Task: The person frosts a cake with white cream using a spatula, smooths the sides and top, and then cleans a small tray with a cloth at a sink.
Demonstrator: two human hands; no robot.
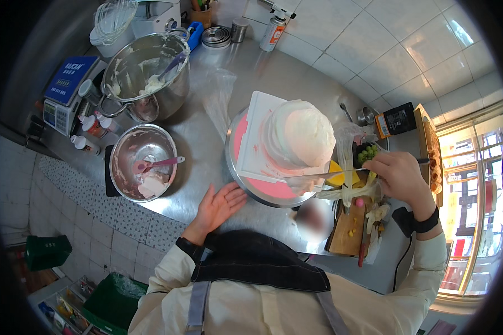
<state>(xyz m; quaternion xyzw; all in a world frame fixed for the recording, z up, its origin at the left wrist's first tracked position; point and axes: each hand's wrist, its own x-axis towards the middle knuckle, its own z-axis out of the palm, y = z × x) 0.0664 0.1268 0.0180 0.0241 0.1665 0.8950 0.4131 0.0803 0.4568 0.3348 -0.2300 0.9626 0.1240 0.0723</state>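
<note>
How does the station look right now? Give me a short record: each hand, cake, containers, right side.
Right hand: holds a spatula, its blade by the cake's near lower edge; contact unclear
Left hand: open, beside the turntable; touch unclear
Cake: coated in pale cream, on a white board over the turntable
Bowl: pale pink cream, pink scraper inside
Pot: cream-smeared, purple scraper inside
Right side: wooden board, red-handled knife, green fruit
</note>
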